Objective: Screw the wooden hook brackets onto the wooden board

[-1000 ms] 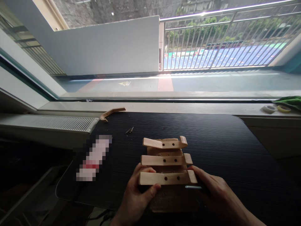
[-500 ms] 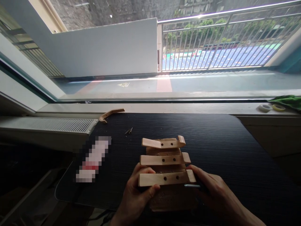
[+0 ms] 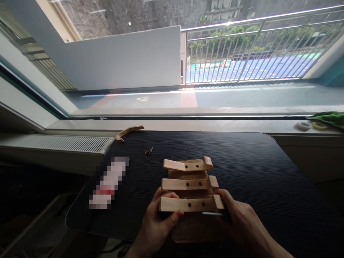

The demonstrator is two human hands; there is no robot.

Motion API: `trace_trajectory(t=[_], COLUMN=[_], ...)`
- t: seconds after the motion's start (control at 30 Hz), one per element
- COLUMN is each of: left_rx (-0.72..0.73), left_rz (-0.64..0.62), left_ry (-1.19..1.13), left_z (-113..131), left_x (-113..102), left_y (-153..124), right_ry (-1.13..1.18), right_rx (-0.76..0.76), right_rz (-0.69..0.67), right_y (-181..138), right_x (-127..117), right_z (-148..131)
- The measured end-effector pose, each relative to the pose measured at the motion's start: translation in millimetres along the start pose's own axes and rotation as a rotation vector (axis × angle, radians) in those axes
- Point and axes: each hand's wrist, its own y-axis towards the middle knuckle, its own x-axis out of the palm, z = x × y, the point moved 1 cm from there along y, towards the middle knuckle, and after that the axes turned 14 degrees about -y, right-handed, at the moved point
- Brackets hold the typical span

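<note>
If the pale curved wooden slat (image 3: pixel 185 204) pinched by the left hand (image 3: pixel 158 224) shifts, the thin metal shaft (image 3: pixel 211 214) clasped in the right hand (image 3: pixel 242 224) at four o'clock may skid.

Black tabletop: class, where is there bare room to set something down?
Free: the tabletop right of the wooden rack, out to its edge. Crowded: the front middle, where the left hand grips the rack and the right hand holds a metal tool; screws and a loose hook lie back left.

The long white-and-red object (image 3: pixel 109 182) is pixelated; I can't identify it. My right hand (image 3: pixel 242 224) hides most of a thin metal rod (image 3: pixel 212 214). The small dark pins (image 3: pixel 148 151) are too tiny to make out.
</note>
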Motion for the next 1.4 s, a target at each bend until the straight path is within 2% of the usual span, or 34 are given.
trace_trajectory(t=[0.5, 0.8, 1.1, 1.2, 1.3, 1.33, 1.4], left_rx=[-0.032, -0.043, -0.017, -0.011, -0.015, -0.002, 0.075], left_rz=[-0.037, -0.057, -0.007, -0.019, -0.077, -0.047, 0.120], left_ry=[-0.033, -0.029, -0.015, 0.008, 0.125, 0.185, 0.311], left_z=[8.1, 9.6, 6.2, 10.3, 19.7, 22.9, 27.4], left_x=[1.5, 2.5, 5.9, -2.1, -22.9, -32.1, -51.3], left_y=[2.9, 2.1, -2.7, -7.8, -12.8, -12.6, -6.5], right_ry=[0.025, 0.043, -0.159, -0.182, -0.181, -0.186, -0.209], right_rx=[-0.009, 0.055, 0.063, 0.056, 0.046, 0.054, 0.070], right_rz=[0.020, -0.001, 0.043, 0.056, 0.053, 0.062, 0.087], right_y=[-0.8, 1.1, -3.0, -4.3, -5.6, -6.1, -6.9], right_x=[-3.7, 1.1, 6.2, 8.3, 11.2, 12.4, 15.1], right_z=[1.0, -2.0, -1.9, -1.7, -0.3, 0.5, 2.8])
